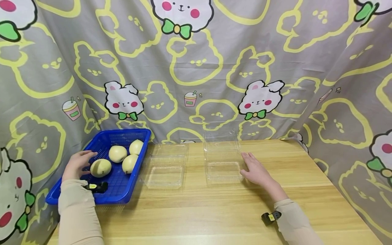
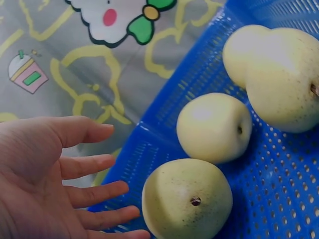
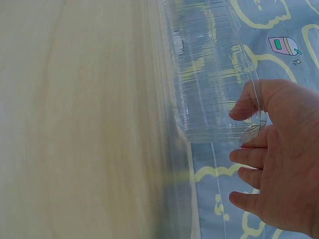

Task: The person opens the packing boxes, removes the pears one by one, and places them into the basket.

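My left hand point(image 1: 76, 165) is over the left side of a blue plastic basket point(image 1: 117, 189), fingers spread, close beside a round pale-yellow pear point(image 1: 100, 168). In the left wrist view the palm faces the pears and the fingertips come near the nearest pear point(image 2: 192, 201); nothing is held. Several pears lie in the basket. On the right, my right hand point(image 1: 258, 173) is at the right side of a clear plastic container point(image 1: 223, 172) with its lid raised. The right wrist view shows the thumb overlapping the container's corner point(image 3: 214, 119), the other fingers fairly straight.
A second clear container point(image 1: 163, 175), its lid folded back, lies between the basket and the first container. Everything stands on a wooden table point(image 1: 196, 214). A patterned grey curtain point(image 1: 186, 68) hangs behind and at both sides.
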`<state>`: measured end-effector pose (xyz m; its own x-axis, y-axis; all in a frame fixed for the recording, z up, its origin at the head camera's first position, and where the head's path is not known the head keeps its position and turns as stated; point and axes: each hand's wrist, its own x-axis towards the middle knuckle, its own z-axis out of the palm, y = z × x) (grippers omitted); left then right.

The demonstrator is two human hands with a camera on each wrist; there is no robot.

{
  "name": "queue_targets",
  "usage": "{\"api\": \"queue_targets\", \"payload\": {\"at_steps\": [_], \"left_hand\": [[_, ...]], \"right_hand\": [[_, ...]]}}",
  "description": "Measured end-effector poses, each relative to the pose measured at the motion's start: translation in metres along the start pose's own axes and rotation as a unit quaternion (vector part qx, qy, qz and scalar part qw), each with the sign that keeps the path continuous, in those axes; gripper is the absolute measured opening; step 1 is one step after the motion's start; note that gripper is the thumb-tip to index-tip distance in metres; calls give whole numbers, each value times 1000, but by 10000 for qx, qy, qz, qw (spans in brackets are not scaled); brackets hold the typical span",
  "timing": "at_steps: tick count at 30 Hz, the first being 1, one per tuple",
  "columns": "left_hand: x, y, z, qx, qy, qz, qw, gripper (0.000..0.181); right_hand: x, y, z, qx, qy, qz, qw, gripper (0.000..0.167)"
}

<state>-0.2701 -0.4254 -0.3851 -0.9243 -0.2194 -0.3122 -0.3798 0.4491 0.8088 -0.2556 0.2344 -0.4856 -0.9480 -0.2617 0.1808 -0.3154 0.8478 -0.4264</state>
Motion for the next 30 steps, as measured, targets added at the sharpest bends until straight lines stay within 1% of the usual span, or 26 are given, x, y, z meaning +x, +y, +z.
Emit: {"api": "queue_targets", "payload": {"at_steps": [3,8,14,17,23,26,30], "left_hand": [[-2,0,-1,-123,107,86,9998,80],[-6,2,-1,-179,284,314,9989,81],[-16,10,3,-126,411,501,9978,80],[-22,17,8,-97,465,598,9971,78],[-33,33,22,7,578,834,9948,76],[-39,43,30,24,588,931,9939,74],[-48,57,42,132,538,1137,9920,74]], "right_hand": [[0,1,1,20,21,-5,10000,75],[0,-1,1,2,59,-47,10000,75],[0,0,1,-15,15,-38,10000,75],[-1,-1,0,-32,34,-54,10000,74],[-2,-2,-4,-80,51,-42,9999,71],[-3,-2,-5,-56,86,-34,9999,70],[-3,-3,-9,8,121,-59,9999,72]]}}
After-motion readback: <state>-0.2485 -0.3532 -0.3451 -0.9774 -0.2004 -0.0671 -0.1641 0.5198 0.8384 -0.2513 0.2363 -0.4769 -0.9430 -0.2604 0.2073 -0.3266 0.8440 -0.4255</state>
